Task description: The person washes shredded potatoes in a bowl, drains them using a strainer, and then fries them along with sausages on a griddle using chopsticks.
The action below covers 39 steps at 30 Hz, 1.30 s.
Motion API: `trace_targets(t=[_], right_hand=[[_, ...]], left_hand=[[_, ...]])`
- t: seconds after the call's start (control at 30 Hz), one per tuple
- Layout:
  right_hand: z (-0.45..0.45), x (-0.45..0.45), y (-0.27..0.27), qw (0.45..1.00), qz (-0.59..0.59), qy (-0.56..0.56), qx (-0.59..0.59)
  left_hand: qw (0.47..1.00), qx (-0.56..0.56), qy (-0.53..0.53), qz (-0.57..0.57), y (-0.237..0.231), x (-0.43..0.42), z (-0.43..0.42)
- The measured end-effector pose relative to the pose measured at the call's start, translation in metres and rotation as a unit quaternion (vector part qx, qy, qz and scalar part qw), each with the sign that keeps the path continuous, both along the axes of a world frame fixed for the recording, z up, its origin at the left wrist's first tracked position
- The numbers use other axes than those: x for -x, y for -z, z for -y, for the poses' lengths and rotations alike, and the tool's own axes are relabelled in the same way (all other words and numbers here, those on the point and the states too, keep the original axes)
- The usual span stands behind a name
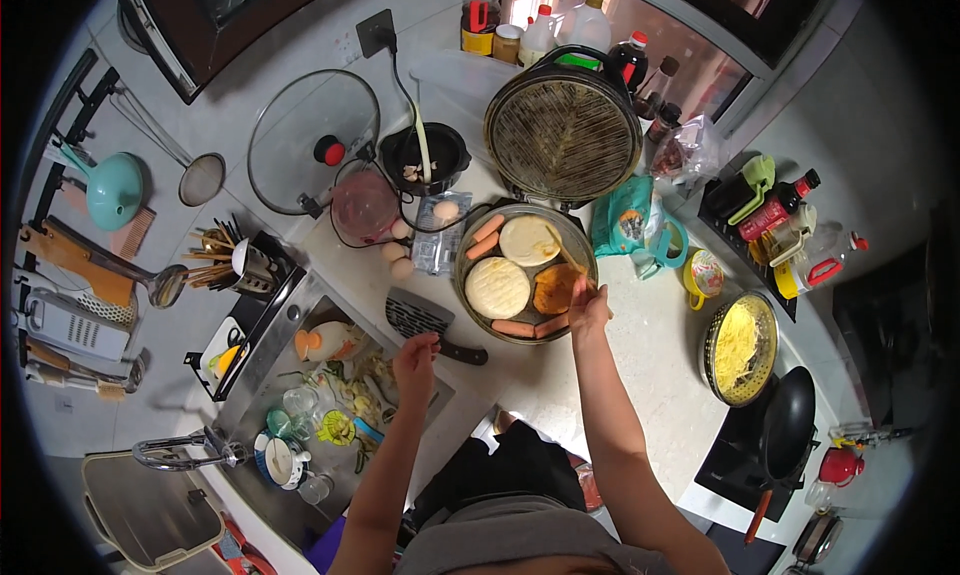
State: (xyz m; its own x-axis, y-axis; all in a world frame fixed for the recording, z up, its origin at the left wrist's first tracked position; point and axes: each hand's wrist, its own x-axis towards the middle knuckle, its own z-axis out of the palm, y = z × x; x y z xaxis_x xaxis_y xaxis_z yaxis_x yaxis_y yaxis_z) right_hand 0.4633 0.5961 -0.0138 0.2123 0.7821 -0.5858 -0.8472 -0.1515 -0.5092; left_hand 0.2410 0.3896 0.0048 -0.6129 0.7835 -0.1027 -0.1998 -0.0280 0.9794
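Note:
My right hand (589,305) grips a slim wooden utensil (568,252) that looks like chopsticks. Its tip rests on a pale round flatbread (525,239) marked with a little brown sauce. The bread lies in the round lower plate (463,234) of an electric griddle, whose ridged lid (562,136) stands raised. A second, plain flatbread (496,288) and an orange-brown sauced one (551,288), partly behind my fingers, share the plate with several sausages (514,327). My left hand (415,359) hovers by the sink's edge, loosely curled and holding nothing, beside the handle of a cleaver (420,314).
The sink (262,395) at left holds dishes and food scraps. Several eggs (396,252) lie near a black pot (427,159). A power cord (409,87) hangs behind. To the right are a colander of yellow shreds (739,350) and a black wok (787,425).

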Motion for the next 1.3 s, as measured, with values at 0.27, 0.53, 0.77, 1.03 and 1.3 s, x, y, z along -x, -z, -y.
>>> trace_targets(t=[0.27,0.53,0.77,1.03,1.3], right_hand=[[0.056,0.01,-0.041,0.905,0.372,-0.121,-0.168],[0.05,0.02,-0.024,0.74,0.6,-0.155,-0.262],[0.059,0.005,-0.037,0.746,0.57,-0.189,-0.288],[0.141,-0.007,-0.053,0.67,0.553,-0.36,-0.341],[0.154,0.006,-0.06,0.59,0.596,-0.347,-0.421]], left_hand=[[0.999,0.019,0.016,-0.024,0.008,0.004,0.007],[1.0,-0.004,0.011,-0.02,0.007,0.003,0.001],[1.0,0.018,0.015,-0.019,0.003,0.002,0.008],[0.999,-0.017,0.028,0.003,0.006,-0.009,0.009],[0.999,-0.016,0.023,0.02,0.003,-0.009,0.026]])
